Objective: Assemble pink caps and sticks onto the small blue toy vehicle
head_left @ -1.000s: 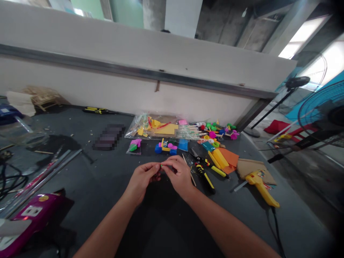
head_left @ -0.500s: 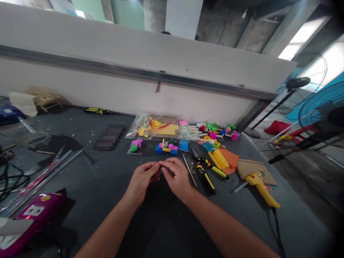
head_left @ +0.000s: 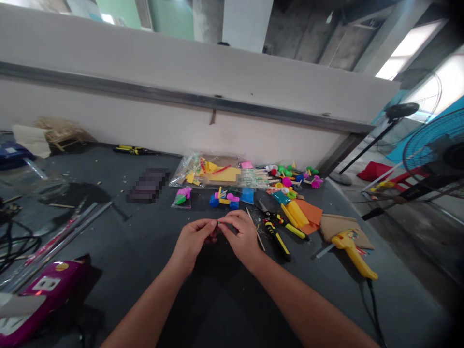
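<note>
My left hand (head_left: 195, 241) and my right hand (head_left: 241, 237) meet low over the dark table, fingertips pinched together. Between them shows a tiny greenish bit, too small to name and mostly hidden by the fingers. Just beyond the hands sits a small blue, pink and yellow plastic assembly (head_left: 224, 198). A thin wooden stick (head_left: 259, 238) lies beside my right hand. Further right are yellow-and-black pliers (head_left: 277, 240) and a second yellow-handled cutting tool (head_left: 295, 231). A little bag with pink and green pieces (head_left: 183, 195) lies beyond my left hand.
A yellow glue gun (head_left: 351, 253) with its cord lies at the right near cardboard (head_left: 348, 227). Clear bags of colourful parts (head_left: 206, 171) line the back wall. At the left are a magenta power strip (head_left: 50, 295) and long clear sticks (head_left: 72, 232). A fan (head_left: 442, 150) stands at right.
My right hand has shifted slightly away from the left, widening the gap between the fingertips. The greenish bit now shows there. The things on the table have not moved.
</note>
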{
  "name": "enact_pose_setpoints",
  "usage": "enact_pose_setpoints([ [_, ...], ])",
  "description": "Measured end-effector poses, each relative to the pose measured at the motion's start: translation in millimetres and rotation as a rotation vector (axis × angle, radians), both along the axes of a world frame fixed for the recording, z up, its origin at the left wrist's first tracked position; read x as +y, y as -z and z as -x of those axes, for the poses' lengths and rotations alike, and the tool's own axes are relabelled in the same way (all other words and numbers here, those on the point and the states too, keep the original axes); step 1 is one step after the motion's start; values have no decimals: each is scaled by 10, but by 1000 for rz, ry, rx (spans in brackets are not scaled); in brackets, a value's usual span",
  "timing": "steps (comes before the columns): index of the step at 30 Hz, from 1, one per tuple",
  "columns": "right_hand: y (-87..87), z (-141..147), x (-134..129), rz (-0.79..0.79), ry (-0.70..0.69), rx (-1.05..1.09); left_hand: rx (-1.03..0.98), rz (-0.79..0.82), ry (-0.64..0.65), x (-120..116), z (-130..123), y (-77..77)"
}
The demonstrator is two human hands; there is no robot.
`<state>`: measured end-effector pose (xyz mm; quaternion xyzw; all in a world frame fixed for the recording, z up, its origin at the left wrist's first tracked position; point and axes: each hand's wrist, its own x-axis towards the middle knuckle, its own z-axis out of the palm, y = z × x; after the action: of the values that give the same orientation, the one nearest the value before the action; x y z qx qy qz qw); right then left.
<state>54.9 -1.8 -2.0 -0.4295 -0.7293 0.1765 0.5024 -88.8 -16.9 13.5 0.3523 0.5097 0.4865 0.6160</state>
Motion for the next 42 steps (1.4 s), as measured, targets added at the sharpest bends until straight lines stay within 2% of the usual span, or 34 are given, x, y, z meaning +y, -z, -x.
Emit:
enact_pose_setpoints([
  [5, 31, -18, 9, -42, -14, -43, -93, 19, 41, 0, 10, 20],
  [12, 54, 6, 7, -64, -32, -30, -162, 69, 8, 3, 25, 36],
  [20, 17, 4, 13, -18, -23, -21, 3, -4, 0, 2, 9, 20],
  [29, 36, -9, 18, -71, 0, -81, -2, 8, -18, 10, -1, 58],
  [35, 14, -15, 26, -41, 13, -62, 112, -46, -59, 10, -36, 80],
  [42, 25, -11, 33, -38, -11, -14, 176, -111, -27, -16, -48, 43],
])
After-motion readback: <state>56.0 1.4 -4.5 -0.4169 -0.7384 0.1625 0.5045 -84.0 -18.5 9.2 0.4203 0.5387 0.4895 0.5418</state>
